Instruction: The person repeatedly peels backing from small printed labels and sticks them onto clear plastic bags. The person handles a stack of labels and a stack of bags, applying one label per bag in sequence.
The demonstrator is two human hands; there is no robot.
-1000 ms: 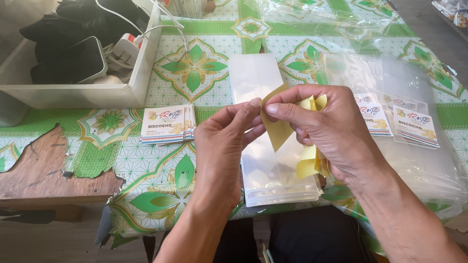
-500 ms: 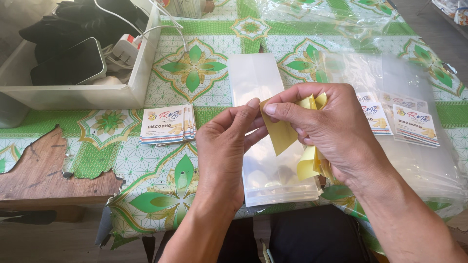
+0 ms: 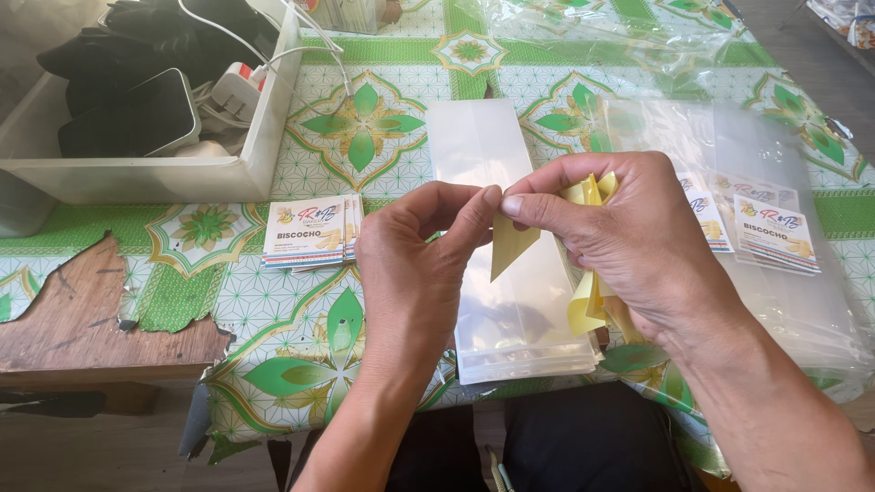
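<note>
Both hands pinch a yellow backing strip [image 3: 507, 244]: left hand [image 3: 427, 251] at its top, right hand [image 3: 629, 239] clenched on more strips, above the clear bags [image 3: 510, 273] at the bench's near edge. Peeling seems underway; separating it likely needs a steady pull.

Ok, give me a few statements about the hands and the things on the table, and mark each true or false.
1. Both the left hand and the right hand pinch a yellow paper piece. True.
2. The clear bags under the hands are red. False: they are see-through.
3. A stack of printed labels lies left of the left hand. True.
4. The white bin stands on the floor. False: it stands on the table.
</note>
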